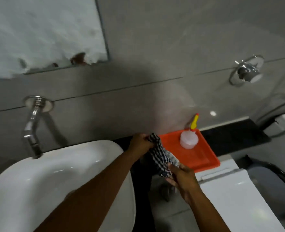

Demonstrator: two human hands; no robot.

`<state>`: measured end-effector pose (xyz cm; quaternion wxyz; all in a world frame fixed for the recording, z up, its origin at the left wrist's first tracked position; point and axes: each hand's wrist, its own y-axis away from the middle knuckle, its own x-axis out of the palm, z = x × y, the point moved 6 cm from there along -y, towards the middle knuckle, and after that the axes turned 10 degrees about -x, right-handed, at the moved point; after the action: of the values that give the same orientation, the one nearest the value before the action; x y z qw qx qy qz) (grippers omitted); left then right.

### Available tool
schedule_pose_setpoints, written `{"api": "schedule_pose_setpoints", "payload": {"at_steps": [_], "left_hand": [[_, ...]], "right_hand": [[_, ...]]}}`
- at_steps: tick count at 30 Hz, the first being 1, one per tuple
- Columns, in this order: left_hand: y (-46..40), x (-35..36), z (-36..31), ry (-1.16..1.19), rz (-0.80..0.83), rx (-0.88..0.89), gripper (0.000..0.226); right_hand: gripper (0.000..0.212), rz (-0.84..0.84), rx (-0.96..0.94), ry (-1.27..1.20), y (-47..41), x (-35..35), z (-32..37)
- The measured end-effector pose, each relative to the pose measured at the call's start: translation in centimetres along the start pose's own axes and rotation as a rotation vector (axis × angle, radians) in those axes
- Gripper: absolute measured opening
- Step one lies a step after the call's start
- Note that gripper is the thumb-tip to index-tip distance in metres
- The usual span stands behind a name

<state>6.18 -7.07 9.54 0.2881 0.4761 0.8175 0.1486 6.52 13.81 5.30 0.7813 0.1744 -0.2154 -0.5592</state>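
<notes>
Head view: a checked cloth (156, 153) held up between both hands, just right of the sink (58, 166).

The cloth hangs in a twisted band in the air in front of the near left corner of an orange tray (203, 159). The left hand (140, 143) has its fingers curled round the far end and the right hand (182, 174) pinches the near end. It looks thin, soft and light, so it should bunch or sag wherever it is not held. A hold at two ends or corners, as here, would likely keep it spread, and if it is damp it may cling and twist. A small plastic bottle (188, 139) with a yellow nozzle stands on the tray, which sits on a dark counter (232, 136). A tap (32, 129) stands far left over the sink.
</notes>
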Motion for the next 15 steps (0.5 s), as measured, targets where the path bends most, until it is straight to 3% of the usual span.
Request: {"api": "schedule_pose_setpoints", "payload": {"at_steps": [5,10,15], "left_hand": [[-8.6,8.1,1.0,-0.456,-0.011,-0.021,0.021],[-14.9,12.8,3.5,-0.732,0.001,-0.013,0.023],[-15.9,15.9,4.2,-0.974,0.002,0.133,0.028]], "right_hand": [[0.026,-0.14,0.095,0.036,-6.5,-3.5,-3.5],[0.03,-0.115,0.139,0.127,-12.7,-5.0,-6.5],[0.036,-0.039,0.207,0.308,-14.4,-4.4,-7.2]]}}
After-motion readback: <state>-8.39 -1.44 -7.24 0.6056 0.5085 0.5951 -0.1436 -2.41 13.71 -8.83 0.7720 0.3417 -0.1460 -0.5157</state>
